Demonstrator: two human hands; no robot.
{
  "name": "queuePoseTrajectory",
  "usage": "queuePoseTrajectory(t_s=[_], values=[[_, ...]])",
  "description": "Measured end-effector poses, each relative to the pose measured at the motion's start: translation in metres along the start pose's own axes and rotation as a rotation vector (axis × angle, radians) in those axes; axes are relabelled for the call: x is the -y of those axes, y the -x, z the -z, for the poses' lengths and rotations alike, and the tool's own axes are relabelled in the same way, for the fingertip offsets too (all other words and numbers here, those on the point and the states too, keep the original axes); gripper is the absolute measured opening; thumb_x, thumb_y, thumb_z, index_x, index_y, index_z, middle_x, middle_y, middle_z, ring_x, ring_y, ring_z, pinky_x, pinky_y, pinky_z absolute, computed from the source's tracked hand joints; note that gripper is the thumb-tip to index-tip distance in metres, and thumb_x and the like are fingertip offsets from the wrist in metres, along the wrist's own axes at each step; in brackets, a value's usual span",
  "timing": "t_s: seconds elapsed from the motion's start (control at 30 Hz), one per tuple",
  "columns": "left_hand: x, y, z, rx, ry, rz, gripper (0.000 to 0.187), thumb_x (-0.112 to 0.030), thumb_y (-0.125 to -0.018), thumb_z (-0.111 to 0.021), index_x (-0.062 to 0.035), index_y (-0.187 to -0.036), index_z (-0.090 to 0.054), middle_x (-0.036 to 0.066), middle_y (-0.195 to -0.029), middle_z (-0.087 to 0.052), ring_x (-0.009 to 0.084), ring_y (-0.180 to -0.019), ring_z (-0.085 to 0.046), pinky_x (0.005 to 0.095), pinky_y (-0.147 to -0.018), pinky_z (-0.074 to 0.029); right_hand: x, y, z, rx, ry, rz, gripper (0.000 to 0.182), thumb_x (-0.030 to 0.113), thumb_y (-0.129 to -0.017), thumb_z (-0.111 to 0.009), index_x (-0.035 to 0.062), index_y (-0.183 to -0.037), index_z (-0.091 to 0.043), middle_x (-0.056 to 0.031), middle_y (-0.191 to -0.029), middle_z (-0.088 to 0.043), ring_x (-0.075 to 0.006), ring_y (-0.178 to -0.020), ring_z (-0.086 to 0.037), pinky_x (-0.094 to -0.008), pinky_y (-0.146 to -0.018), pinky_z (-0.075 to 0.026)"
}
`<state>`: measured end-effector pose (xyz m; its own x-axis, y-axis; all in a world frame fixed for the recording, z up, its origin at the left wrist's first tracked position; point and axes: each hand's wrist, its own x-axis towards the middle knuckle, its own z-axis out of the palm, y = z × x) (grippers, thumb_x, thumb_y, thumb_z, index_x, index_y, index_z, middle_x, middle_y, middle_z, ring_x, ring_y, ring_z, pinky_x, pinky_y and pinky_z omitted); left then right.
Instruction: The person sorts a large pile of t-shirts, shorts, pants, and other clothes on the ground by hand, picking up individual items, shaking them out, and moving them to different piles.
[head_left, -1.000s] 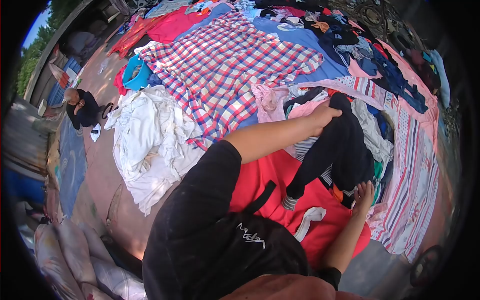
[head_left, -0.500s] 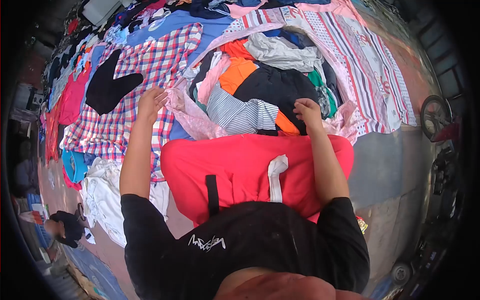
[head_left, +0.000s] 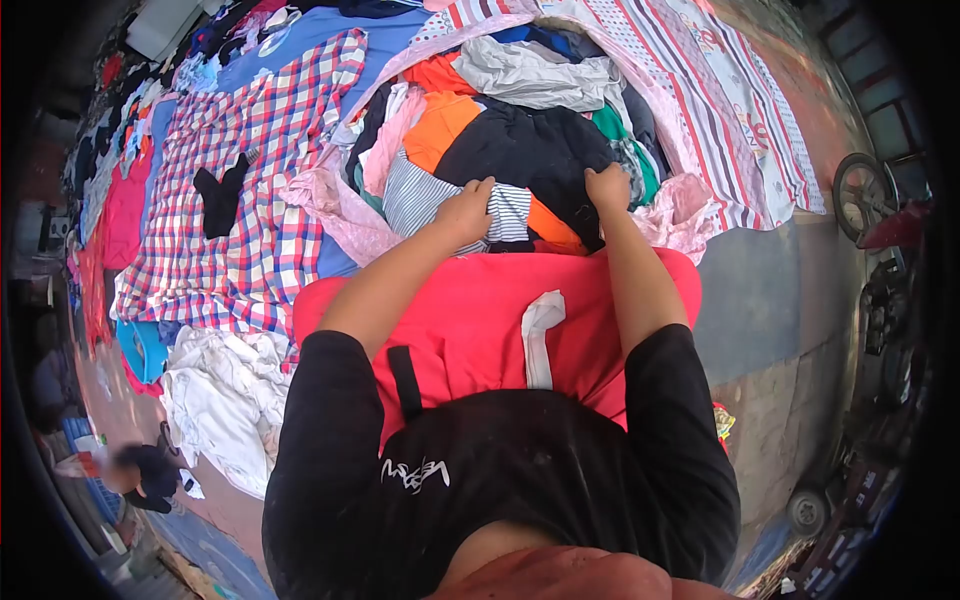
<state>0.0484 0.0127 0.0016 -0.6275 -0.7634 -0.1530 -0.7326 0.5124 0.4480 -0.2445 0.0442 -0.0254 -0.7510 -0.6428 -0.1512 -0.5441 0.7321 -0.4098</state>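
Note:
In front of my knees a pink patterned cloth (head_left: 340, 215) lies spread around a heap of mixed clothes. A large black garment (head_left: 525, 145) tops the heap. At its lower left edge, beside a striped garment (head_left: 420, 195), my left hand (head_left: 466, 212) is closed, fingertips on the black fabric. My right hand (head_left: 608, 188) pinches the same black garment at its right side. Orange cloth (head_left: 440, 130) and a grey garment (head_left: 540, 75) show around it. A small black garment (head_left: 222, 195) rests on the red, white and blue checked cloth (head_left: 290, 110) to the left.
White clothes (head_left: 225, 390) and a blue item (head_left: 140, 350) lie at the left. More clothing (head_left: 130, 200) is piled farther left. A striped, dotted sheet (head_left: 735, 120) extends at the right. A wheel (head_left: 862, 200) stands at the far right. Another person (head_left: 145, 475) is at lower left.
My left hand has moved right from the pink cloth's edge onto the heap, and my right hand has closed on the black garment. The small black garment has landed on the checked cloth.

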Motion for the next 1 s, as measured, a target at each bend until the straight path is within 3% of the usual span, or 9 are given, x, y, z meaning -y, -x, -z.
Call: queuePoseTrajectory(t_s=[0.17,0.23,0.3,0.47,0.6,0.67,0.77,0.87,1.0], values=[[-0.009,0.057,-0.05,0.769,-0.482,-0.218,0.031,-0.018,-0.085,-0.061,-0.0049,-0.11,-0.073,0.023,-0.111,-0.07,0.0348,-0.103,-0.069,0.0481,-0.085,-0.056,-0.027,-0.023,-0.001,0.076,-0.039,-0.083,0.055,0.036,-0.079,-0.072,-0.0044,-0.117,-0.065,-0.0288,-0.121,-0.065,-0.0411,-0.116,-0.063,-0.0461,-0.099,-0.05],[-0.006,0.081,-0.072,1.051,-0.28,-0.097,0.035,-0.023,-0.086,-0.064,-0.0055,-0.115,-0.072,0.021,-0.112,-0.071,0.0345,-0.106,-0.068,0.0457,-0.089,-0.054,-0.021,-0.016,0.002,0.144,-0.004,-0.07,0.055,0.037,-0.079,-0.072,-0.0037,-0.116,-0.067,-0.0266,-0.121,-0.066,-0.0402,-0.115,-0.064,-0.0457,-0.099,-0.05],[-0.012,0.084,-0.064,1.105,-0.219,-0.131,0.036,-0.024,-0.086,-0.065,-0.0056,-0.116,-0.071,0.02,-0.113,-0.071,0.0342,-0.107,-0.068,0.0449,-0.089,-0.054,-0.005,-0.008,0.007,0.172,0.066,-0.046,0.057,0.043,-0.08,-0.071,-0.0015,-0.115,-0.069,-0.0245,-0.121,-0.067,-0.039,-0.115,-0.064,-0.0455,-0.098,-0.05],[-0.006,0.053,-0.026,0.869,-0.07,-0.149,0.039,-0.027,-0.085,-0.067,-0.0058,-0.118,-0.07,0.019,-0.114,-0.071,0.0335,-0.108,-0.068,0.0428,-0.091,-0.053,0.009,-0.007,0.013,0.167,0.106,0.112,0.047,0.047,-0.086,-0.067,0.0057,-0.108,-0.073,-0.0231,-0.115,-0.069,-0.0398,-0.11,-0.066,-0.0472,-0.094,-0.051],[0.038,0.006,-0.025,0.2,0.41,0.148,0.048,-0.025,-0.085,-0.073,0.0051,-0.12,-0.061,0.017,-0.097,-0.072,0.0252,-0.076,-0.071,0.036,-0.072,-0.056,0.034,0.014,0.058,0.026,0.119,0.332,0.037,0.042,-0.092,-0.061,0.0103,-0.105,-0.075,-0.0179,-0.11,-0.071,-0.0389,-0.101,-0.068,-0.0505,-0.086,-0.053],[0.045,-0.01,0.003,-0.177,0.424,0.266,0.055,-0.028,-0.086,-0.073,0.003,-0.128,-0.056,0.017,-0.104,-0.071,0.0257,-0.091,-0.071,0.0366,-0.082,-0.055,0.051,0.034,0.086,-0.121,0.1,0.532,0.031,0.035,-0.092,-0.064,0.008,-0.101,-0.075,-0.0127,-0.106,-0.073,-0.0382,-0.095,-0.068,-0.051,-0.082,-0.052],[0.069,-0.027,0.011,-0.388,0.421,0.316,0.062,-0.04,-0.089,-0.071,0.0023,-0.131,-0.055,0.018,-0.123,-0.065,0.0273,-0.112,-0.065,0.036,-0.096,-0.05,0.074,0.057,0.135,-0.356,-0.155,0.943,0.03,0.031,-0.09,-0.069,0.0051,-0.104,-0.074,-0.0149,-0.107,-0.072,-0.0387,-0.097,-0.067,-0.0474,-0.087,-0.051],[0.069,-0.038,0.018,-0.444,0.6,0.39,0.073,-0.052,-0.088,-0.07,-0.0003,-0.137,-0.052,0.019,-0.134,-0.059,0.029,-0.123,-0.059,0.0352,-0.1,-0.047,0.092,0.077,0.176,-0.427,-0.324,1.16,0.031,0.026,-0.093,-0.069,0.001,-0.11,-0.072,-0.0141,-0.105,-0.073,-0.0296,-0.098,-0.068,-0.0376,-0.089,-0.051],[0.045,-0.03,0.067,0.225,1.263,0.437,0.073,-0.054,-0.092,-0.065,-0.0031,-0.141,-0.05,0.015,-0.14,-0.057,0.0282,-0.127,-0.056,0.0354,-0.105,-0.044,0.087,0.126,0.239,0.088,-0.895,0.963,0.032,0.021,-0.099,-0.064,-0.0037,-0.118,-0.068,-0.0075,-0.102,-0.071,-0.0115,-0.094,-0.062,-0.0251,-0.084,-0.049]])
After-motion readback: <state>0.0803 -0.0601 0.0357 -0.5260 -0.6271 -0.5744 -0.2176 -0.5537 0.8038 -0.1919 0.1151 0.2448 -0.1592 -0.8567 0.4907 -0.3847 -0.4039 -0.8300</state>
